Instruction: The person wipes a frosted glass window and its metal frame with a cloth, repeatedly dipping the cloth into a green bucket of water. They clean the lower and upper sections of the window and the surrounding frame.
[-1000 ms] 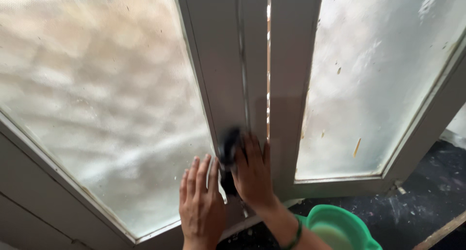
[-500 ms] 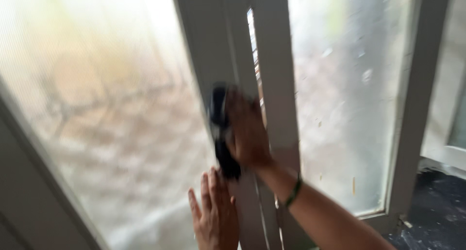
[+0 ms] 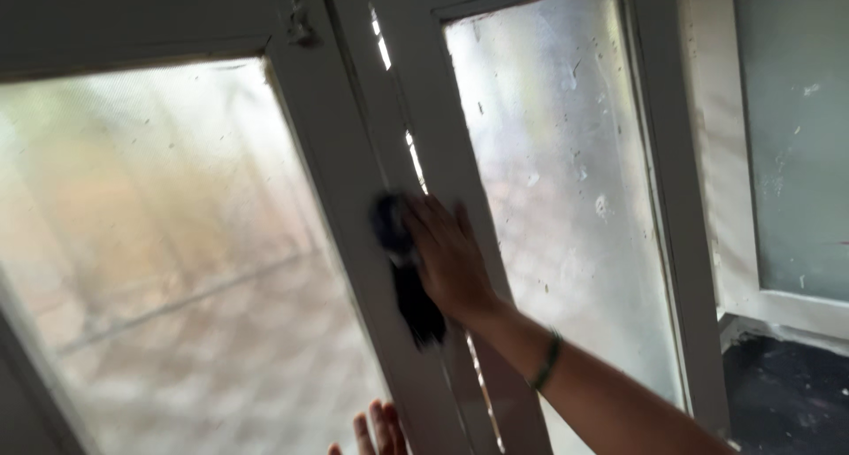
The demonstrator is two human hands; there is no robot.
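The dark cloth [image 3: 405,274] lies pressed flat against the pale window frame [image 3: 354,216], on the upright bar that divides the two panes, about the middle of the view. Its long axis runs from roughly 11 o'clock down to 5 o'clock, following the lean of the bar: a bunched upper end near the fingertips and a loose tail hanging below the heel of the palm toward 5 o'clock. The right hand [image 3: 449,259] lies just to the cloth's 3 o'clock side and partly over it, fingers [image 3: 423,214] stretched out nearly straight and spread a little, pointing toward 11 o'clock along the bar; they press the cloth against the frame under palm and fingers rather than curl around it, so the grip is a flat hold, not a fist. The forearm, with a green band [image 3: 546,359] at the wrist, comes in from 4 o'clock. The left hand [image 3: 376,433] shows only as a few fingertips at the bottom edge, at the cloth's 6 o'clock and well apart from it, resting straight and open against the lower part of the same bar; it holds nothing that can be seen. The right hand is plainly the nearer one. On the cloth's 9 o'clock side is the large frosted pane [image 3: 168,243], and on its 3 o'clock side the narrower speckled pane [image 3: 566,190], with a thin bright gap [image 3: 414,159] between the two sashes running up from the fingertips toward 12 o'clock.
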